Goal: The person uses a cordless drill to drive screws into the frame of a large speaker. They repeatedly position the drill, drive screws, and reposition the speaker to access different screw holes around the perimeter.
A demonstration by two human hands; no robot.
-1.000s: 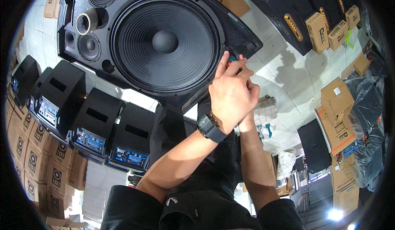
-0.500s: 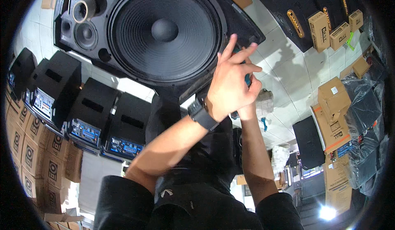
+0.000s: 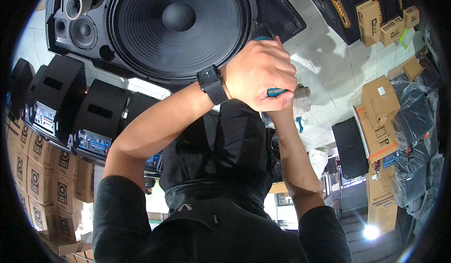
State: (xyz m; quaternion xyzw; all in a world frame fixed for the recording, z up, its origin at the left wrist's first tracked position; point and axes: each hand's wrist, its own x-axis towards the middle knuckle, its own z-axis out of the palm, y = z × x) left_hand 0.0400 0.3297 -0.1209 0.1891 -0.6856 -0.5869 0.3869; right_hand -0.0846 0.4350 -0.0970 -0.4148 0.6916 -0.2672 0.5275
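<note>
Teal tool (image 3: 276, 92) was in the left hand (image 3: 260, 75), at the lower right rim of the big speaker cone (image 3: 141, 32); from my end I made out only patches of its blue-green casing. That left hand was clamped around it, back of the hand toward me, fingers curled over and thumb bent in below. I saw the right hand (image 3: 283, 112) tucked behind the left, so close that the two looked together, with little more than its wrist end showing; I could not tell how its fingers stood. The left arm was bent hard at the elbow, its forearm slanting up to the right with a black watch (image 3: 212, 84) at the wrist. The right forearm (image 3: 298, 162) rose more steeply, leaning left.

Under the hands lay the black speaker box (image 3: 279, 16), face up. On its left part I noted a roll of tape (image 3: 84, 0) just beside a small round speaker (image 3: 83, 32). Farther off, on pale floor tiles (image 3: 324, 86), black speakers (image 3: 101, 108) stood in a row at left, near stacked cartons (image 3: 40, 183). Beyond, at upper right, were three small brown boxes (image 3: 368, 25).
</note>
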